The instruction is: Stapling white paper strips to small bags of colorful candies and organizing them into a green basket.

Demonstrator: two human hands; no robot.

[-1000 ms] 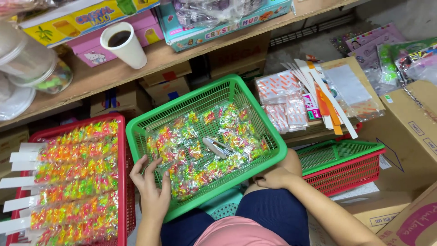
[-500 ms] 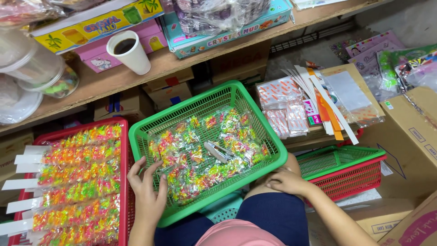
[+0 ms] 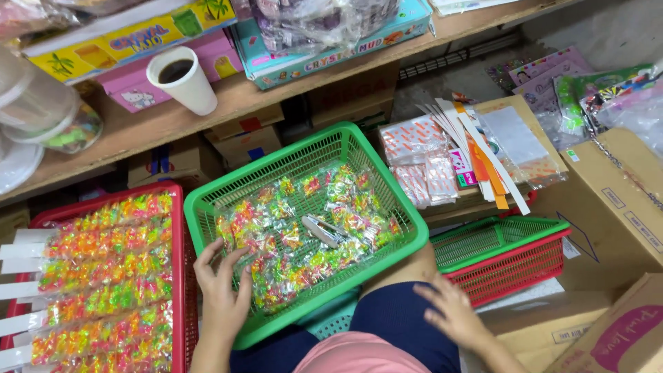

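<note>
Green plastic basket [image 3: 407,238], centre frame, on the person's lap: holds small clear packets of neon-coloured pieces [image 3: 304,242] and a metal stapler [image 3: 323,230]. Left hand [image 3: 222,293] at lower left, fingers spread loosely among the packets, gripping nothing visible. Right hand [image 3: 452,311], lower right, open and empty beside the stacked baskets [image 3: 511,259]. Red basket [image 3: 181,276] of carded packets, left edge.

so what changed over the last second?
The right hand let go of the green plastic mesh basket and dropped back over the knee. The left hand stayed at the basket's near edge. Basket, bright packets and white paper cup kept their places.
</note>
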